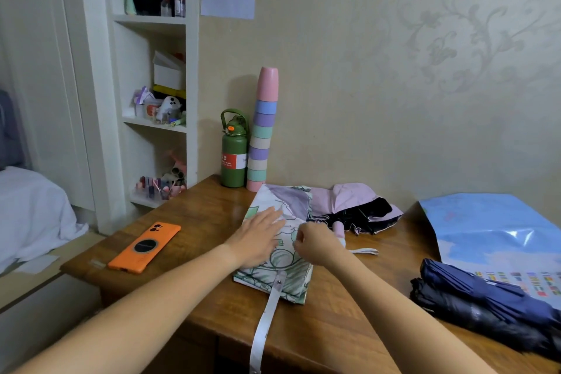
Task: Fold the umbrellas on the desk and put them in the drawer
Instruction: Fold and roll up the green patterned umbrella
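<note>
A white umbrella with a green and purple print point(283, 278) lies flattened in the middle of the wooden desk point(197, 221). Its long white strap point(267, 322) hangs over the front edge. My left hand point(258, 237) presses flat on its fabric with straight fingers. My right hand point(315, 243) pinches a fold of the same fabric at its right side. Behind it lies a pink umbrella with black lining point(355, 206), loosely collapsed. A dark navy umbrella point(485, 303) lies at the desk's right front. No drawer shows.
An orange phone point(145, 247) lies on the desk's left part. A green bottle point(233, 152) and a tall stack of coloured cups point(262, 130) stand against the wall. A blue plastic bag point(491, 227) covers the right rear. Shelves point(151, 69) rise at the left.
</note>
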